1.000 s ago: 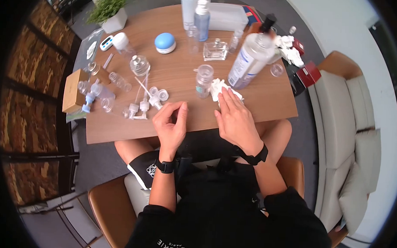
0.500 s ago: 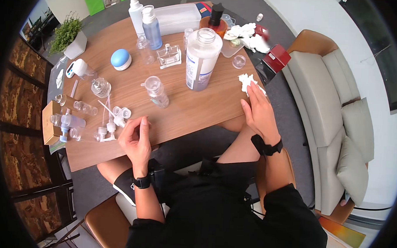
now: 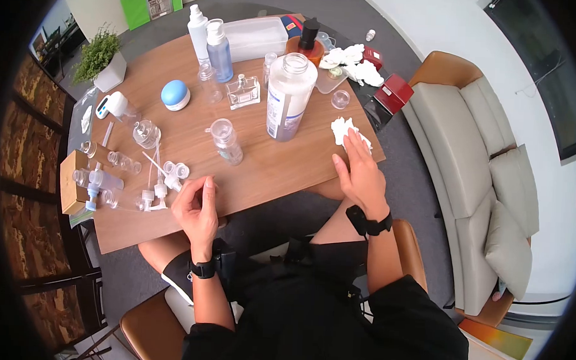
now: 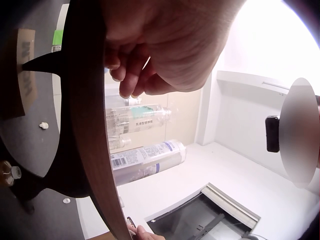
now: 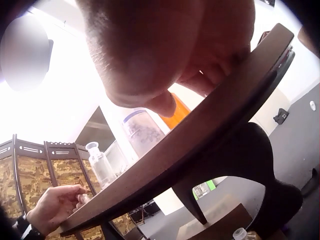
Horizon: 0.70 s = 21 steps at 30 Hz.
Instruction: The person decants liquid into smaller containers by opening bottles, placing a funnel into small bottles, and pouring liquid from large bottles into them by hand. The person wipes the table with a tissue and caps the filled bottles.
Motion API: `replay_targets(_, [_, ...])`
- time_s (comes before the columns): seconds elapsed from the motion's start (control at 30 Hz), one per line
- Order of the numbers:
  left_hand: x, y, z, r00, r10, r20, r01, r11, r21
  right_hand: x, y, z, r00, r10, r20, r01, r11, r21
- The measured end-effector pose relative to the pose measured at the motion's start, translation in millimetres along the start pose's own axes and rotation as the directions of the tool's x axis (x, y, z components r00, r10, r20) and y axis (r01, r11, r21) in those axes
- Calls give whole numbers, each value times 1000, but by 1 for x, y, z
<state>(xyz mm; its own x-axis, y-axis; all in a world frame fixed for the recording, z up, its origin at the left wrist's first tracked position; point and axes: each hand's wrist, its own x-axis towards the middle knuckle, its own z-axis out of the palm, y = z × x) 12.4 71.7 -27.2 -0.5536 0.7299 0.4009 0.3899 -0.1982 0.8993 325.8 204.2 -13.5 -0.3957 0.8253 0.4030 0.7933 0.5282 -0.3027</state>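
Note:
My right hand [image 3: 362,173] lies over a crumpled white tissue [image 3: 342,128] near the table's right edge, its fingers straight and resting on it. Fingers hide part of the tissue. To its left stands a large, uncapped clear bottle [image 3: 289,97] with a blue-and-white label. My left hand [image 3: 197,205] rests at the front edge with fingers loosely curled, holding nothing. Nearest to it lie several white pump heads [image 3: 161,187] with thin tubes. A small clear open-topped bottle [image 3: 226,143] stands between the hands, its green label showing in the left wrist view.
Several small bottles [image 3: 125,163] and a cardboard box [image 3: 74,182] crowd the left side. Farther back are a blue-lidded jar [image 3: 175,95], a perfume bottle [image 3: 243,93], pump bottles [image 3: 219,50] and a clear bin [image 3: 255,39]. More crumpled tissues [image 3: 361,71] lie at back right.
My right hand and the tissue have moved from beside the small clear bottle to the table's right side. The head view has turned right; my left hand keeps its pose.

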Motion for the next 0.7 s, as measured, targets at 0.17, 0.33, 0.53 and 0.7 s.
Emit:
replay_targets(0.17, [1,-3,2,1000,-6,-15,6,999,-41,21,23,1,1000,9,25,-13,991,136])
replay_targets(0.33, [0,-1,3,1000,-18,-16,17,998,-53,21,27,-10,998,-21,67,7,979,204])
replay_targets(0.53, [0,1,2,1000,3,-12,-3,1000,-6,45,-12,-29,964,203,-174,-23,713,701])
replay_targets(0.7, [0,-3,3,999,15,-40,-16,999,-30,82,-65,-16,998,31,-47,20,590,807])
